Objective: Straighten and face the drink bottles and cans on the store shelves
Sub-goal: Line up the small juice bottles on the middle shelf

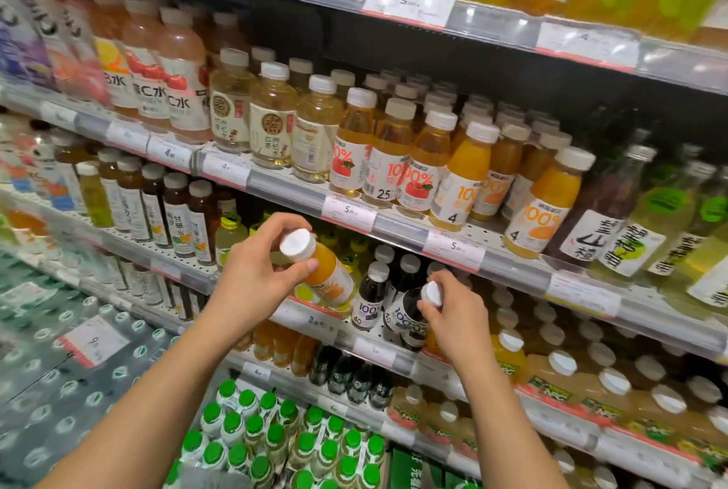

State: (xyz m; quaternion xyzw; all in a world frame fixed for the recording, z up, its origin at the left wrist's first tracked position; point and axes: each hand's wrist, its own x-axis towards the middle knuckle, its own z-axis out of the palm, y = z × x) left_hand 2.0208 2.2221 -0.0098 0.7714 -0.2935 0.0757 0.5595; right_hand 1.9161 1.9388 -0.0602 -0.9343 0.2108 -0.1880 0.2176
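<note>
Hands grip bottles — orange (329, 277) (left (256, 268)), dark (407, 317) (right (453, 315)).

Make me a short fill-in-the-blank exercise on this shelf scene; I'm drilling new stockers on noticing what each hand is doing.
1. The left hand grips a bottle of ____ coloured juice near its white cap.
2. The right hand grips a ____ juice bottle by its cap.
3. Both held bottles carry ____ caps.
4. At the bottom, the bottles packed together have ____ caps.

Missing words: orange; dark; white; green
</note>
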